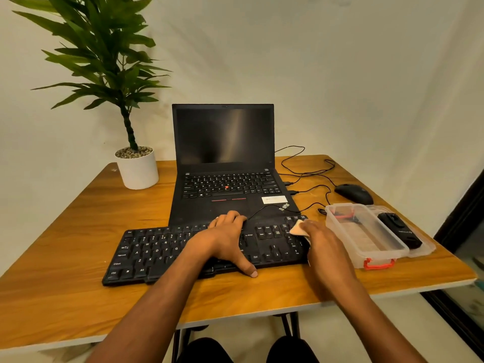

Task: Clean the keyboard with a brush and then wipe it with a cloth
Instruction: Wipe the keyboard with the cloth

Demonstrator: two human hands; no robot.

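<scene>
Head view shows us a black keyboard (183, 251) lying across the lower middle of the frame on a wooden table (78, 297), just in front of an open laptop (225, 158) with a dark screen. Our left hand (225, 244) rests flat on the middle of the keyboard, fingers spread over the far edge and the thumb at the near edge; it holds nothing. Our right hand (322, 244) is at the right end of the keyboard, fingers curled on a small pale cloth (297, 227) that touches the keys there. To the right stands a clear plastic box (366, 239) with a red latch, and its lid beside it carries a black device (399, 229). A black mouse (353, 193) lies behind the box. At the upper left we see a potted plant (136, 166).
</scene>
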